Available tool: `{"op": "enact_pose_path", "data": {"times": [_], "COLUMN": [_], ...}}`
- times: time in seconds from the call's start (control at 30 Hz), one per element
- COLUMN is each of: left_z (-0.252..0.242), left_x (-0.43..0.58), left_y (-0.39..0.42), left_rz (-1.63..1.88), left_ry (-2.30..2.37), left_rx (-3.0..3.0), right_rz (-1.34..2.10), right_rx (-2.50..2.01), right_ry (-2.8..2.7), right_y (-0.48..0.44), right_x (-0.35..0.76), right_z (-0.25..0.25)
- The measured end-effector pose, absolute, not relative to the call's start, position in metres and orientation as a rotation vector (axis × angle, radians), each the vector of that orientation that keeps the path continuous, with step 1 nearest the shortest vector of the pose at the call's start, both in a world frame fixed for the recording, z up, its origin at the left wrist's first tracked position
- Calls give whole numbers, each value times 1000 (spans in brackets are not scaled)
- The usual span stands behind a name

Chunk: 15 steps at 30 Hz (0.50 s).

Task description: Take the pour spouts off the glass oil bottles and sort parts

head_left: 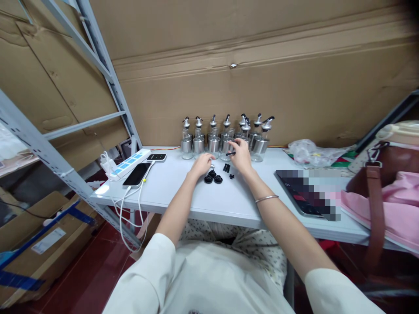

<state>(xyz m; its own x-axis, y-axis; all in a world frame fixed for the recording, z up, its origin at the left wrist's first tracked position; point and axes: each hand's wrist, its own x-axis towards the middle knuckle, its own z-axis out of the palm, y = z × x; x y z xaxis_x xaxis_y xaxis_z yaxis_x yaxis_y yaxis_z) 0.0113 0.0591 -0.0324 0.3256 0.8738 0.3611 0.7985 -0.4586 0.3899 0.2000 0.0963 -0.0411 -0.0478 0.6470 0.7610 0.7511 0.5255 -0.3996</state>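
My right hand (241, 155) pinches a small, narrow black piece (231, 153) in front of the bottles. To its left, my left hand (202, 165) has its fingers curled down by the tabletop, with a small silvery part (212, 166) showing at the fingertips; how firmly they hold it is unclear. Between the hands and nearer to me lie round black stoppers (208, 179). Short black pieces (226, 167) and tiny black bits (231, 176) sit beside my right wrist. Behind stand glass bottles (214, 145) with metal sleeves, several bearing metal pour spouts (266, 124) with black levers.
A phone (136, 174), a small black-faced device (156, 157) and a white power strip (130, 164) with cables occupy the table's left. At right are a calculator (299, 196), a plastic bag (314, 152) and a brown bag (375, 174). Cardboard (262, 78) rises behind; a metal shelf post (113, 93) stands left.
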Motion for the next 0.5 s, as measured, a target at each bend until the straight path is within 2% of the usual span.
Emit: {"op": "enact_pose_path", "data": {"times": [0.13, 0.33, 0.5], "left_z": [-31, -24, -19], "left_x": [11, 21, 36], "left_y": [56, 46, 37], "left_rz": [821, 1058, 1181], "left_ry": [1553, 1460, 1295], "left_rx": [2420, 2446, 2579], "right_rz": [-87, -41, 214], "right_rx": [-1255, -1285, -1422], "right_ry": [-1813, -1601, -1587], "right_y": [100, 83, 57], "right_x": [202, 194, 179], "right_z": [-46, -25, -6]}}
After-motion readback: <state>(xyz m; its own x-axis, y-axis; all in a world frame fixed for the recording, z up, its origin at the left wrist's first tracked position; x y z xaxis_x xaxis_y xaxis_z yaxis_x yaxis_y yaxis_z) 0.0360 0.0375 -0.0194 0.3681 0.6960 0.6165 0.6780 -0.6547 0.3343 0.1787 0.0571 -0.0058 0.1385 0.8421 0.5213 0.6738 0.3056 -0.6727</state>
